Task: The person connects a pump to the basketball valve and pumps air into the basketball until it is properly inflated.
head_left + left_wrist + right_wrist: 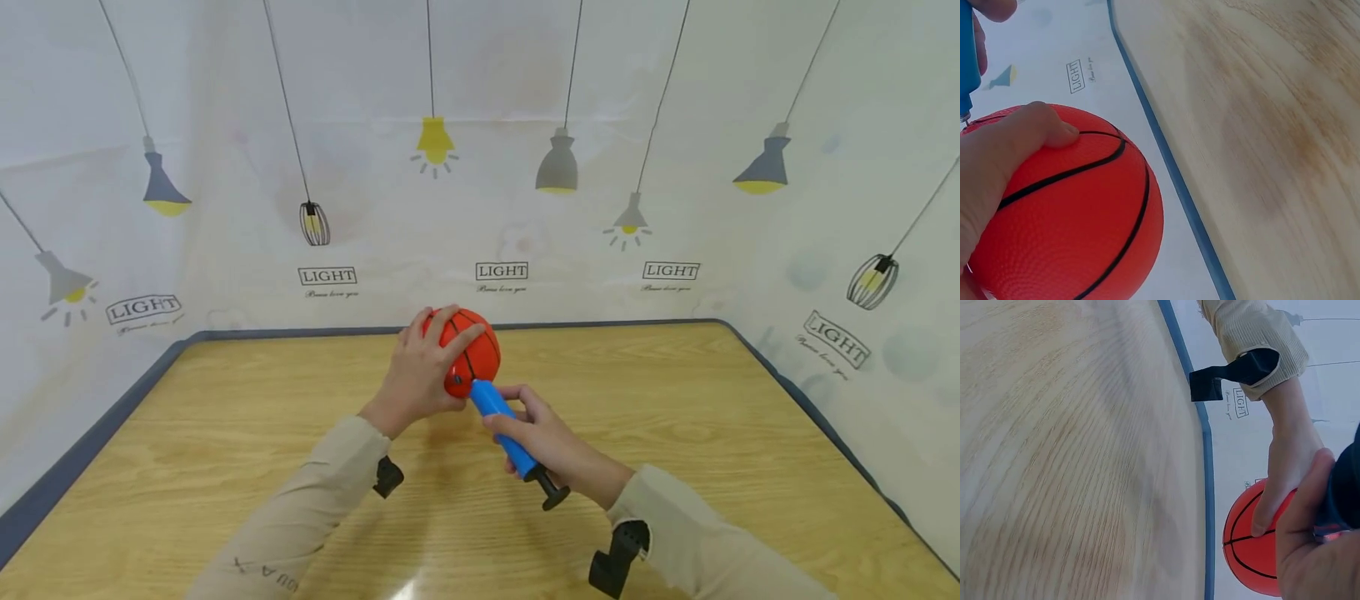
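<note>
A small red basketball [483, 350] with black lines is held up in my left hand [420, 367], its fingers spread round the left side and the thumb underneath. My right hand [547, 437] grips a blue hand pump [493, 402] by its barrel. The black pump handle [555, 498] points down toward me, close to the barrel's end. In the left wrist view, a thin metal needle [965, 117] at the pump's tip meets the surface of the ball [1085, 206] beside my thumb. The right wrist view shows the ball [1250, 550] partly hidden behind my right hand [1310, 537].
Below both hands lies a wood-grain table [225, 467] with a dark blue edge band. White sheeting [495, 225] printed with hanging lamps surrounds it at the back and sides. Black camera mounts [621, 558] sit on both wrists.
</note>
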Motion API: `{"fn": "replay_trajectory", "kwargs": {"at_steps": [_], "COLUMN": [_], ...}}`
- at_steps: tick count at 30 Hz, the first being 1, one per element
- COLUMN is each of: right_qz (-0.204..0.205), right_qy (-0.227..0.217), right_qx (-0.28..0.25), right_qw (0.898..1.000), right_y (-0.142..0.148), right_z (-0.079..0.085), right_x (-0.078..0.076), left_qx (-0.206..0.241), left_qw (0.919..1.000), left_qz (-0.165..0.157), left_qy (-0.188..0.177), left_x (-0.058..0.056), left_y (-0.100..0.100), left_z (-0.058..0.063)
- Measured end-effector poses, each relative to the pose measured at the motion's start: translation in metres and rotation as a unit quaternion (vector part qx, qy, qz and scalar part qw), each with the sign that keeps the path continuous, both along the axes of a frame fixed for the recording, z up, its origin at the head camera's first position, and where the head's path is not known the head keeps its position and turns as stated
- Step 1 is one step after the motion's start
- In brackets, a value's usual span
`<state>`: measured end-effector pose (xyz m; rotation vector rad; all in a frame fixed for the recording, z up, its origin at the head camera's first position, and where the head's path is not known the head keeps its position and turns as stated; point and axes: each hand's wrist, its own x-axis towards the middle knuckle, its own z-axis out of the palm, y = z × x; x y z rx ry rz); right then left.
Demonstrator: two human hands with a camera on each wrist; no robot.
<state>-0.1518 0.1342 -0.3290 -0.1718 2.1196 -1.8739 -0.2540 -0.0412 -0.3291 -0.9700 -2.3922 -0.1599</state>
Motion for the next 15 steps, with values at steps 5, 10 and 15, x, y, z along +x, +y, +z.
{"fn": "replay_trajectory", "kwargs": {"at_steps": [5,10,15], "right_qz": [0.007,0.010,0.014], "right_qy": [0.033,0.036,0.026], "right_qx": [0.036,0.038,0.024], "right_qw": [0.999,0.999,0.999], "right_y": [0.001,0.002,0.004], "right_z": [-0.003,-0.004,-0.003], "right_x": [0.002,0.004,0.006], "left_qx": [0.005,0.023,0.040], "left_qw": [1.0000,0.9996,0.9991], "left_qz": [0.001,0.000,0.004], "left_qy": [-0.005,-0.013,-0.016], "left_x": [0.000,-0.002,-0.001], "left_y": [0.001,0.004,0.005], "left_z": [-0.005,-0.010,-0.012]}}
